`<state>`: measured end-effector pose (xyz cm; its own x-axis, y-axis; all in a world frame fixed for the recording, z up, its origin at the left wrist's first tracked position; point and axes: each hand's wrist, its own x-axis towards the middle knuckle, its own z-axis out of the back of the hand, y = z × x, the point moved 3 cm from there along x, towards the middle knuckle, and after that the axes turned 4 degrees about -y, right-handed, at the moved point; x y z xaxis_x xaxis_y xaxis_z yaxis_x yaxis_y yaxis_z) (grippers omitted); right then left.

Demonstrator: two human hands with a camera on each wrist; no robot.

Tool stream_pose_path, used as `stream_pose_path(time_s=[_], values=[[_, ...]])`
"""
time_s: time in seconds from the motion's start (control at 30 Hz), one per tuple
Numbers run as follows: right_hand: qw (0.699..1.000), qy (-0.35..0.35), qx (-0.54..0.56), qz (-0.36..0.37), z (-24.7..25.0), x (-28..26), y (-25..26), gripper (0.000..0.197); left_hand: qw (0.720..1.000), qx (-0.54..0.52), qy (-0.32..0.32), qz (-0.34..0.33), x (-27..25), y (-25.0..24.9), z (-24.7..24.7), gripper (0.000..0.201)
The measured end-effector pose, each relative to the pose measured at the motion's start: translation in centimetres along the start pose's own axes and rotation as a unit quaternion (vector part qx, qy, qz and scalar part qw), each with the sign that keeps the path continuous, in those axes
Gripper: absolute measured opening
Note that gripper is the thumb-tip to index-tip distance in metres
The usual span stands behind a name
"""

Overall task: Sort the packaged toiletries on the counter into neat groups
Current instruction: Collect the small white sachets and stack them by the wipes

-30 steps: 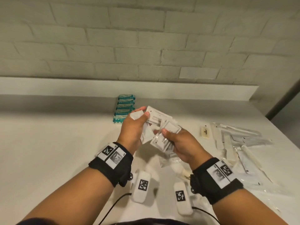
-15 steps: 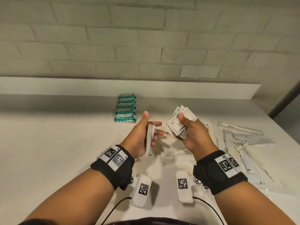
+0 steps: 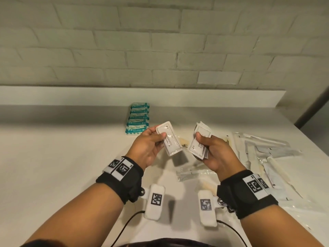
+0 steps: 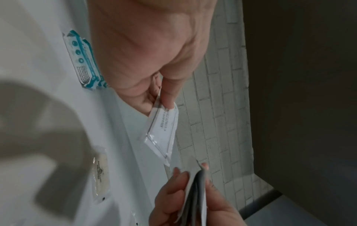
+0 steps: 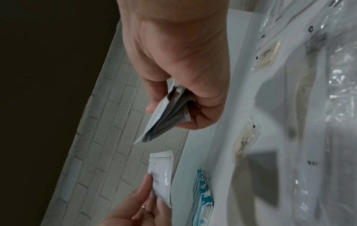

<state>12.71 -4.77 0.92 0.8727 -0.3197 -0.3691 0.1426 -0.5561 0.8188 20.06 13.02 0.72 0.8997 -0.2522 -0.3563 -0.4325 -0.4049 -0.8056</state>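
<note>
My left hand (image 3: 153,139) pinches one white conditioner sachet (image 3: 169,139) between thumb and fingers, above the white counter (image 3: 53,166). In the left wrist view the same sachet (image 4: 164,130) hangs from my fingers. My right hand (image 3: 204,145) grips a fanned stack of similar white sachets (image 3: 199,141), seen edge-on in the right wrist view as a stack of sachets (image 5: 170,116). A neat row of teal wet-wipe packs (image 3: 138,118) lies at the back of the counter. The two hands are a short gap apart.
Clear plastic packets with white combs and toothbrushes (image 3: 263,154) lie scattered on the right of the counter. More clear packets (image 3: 192,172) sit under my right hand. A small beige packet (image 3: 183,143) lies between the hands. A brick wall (image 3: 160,41) and ledge stand behind.
The left hand has turned its single sachet from edge-on to face-up and lifted it slightly. The right hand has dropped a little with its stack, fanned toward me.
</note>
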Motion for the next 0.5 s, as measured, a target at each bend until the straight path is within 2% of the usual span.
stream_pose_path(time_s=[0.1,0.2,0.3,0.37,0.5], values=[[1.0,0.012,-0.006,0.014,-0.3,-0.1,0.5,0.011,0.999,0.042,0.006,-0.013,-0.1,-0.1,0.0,0.023],[0.998,0.052,-0.035,0.019,-1.2,-0.7,0.6,0.015,0.991,0.113,0.039,-0.063,-0.5,-0.2,-0.7,0.021],[0.993,0.093,-0.071,0.025,-2.6,-1.4,-0.2,0.031,0.985,0.129,0.062,-0.1,-1.0,0.2,-1.7,0.021],[0.994,0.069,-0.058,0.062,-2.9,-1.2,-0.3,0.032,0.988,0.116,0.06,-0.088,-1.0,0.6,-2.0,0.021],[0.994,0.027,-0.036,0.103,-2.4,-0.7,0.4,0.021,0.98,0.169,0.108,-0.003,-1.7,1.8,-1.9,0.019]])
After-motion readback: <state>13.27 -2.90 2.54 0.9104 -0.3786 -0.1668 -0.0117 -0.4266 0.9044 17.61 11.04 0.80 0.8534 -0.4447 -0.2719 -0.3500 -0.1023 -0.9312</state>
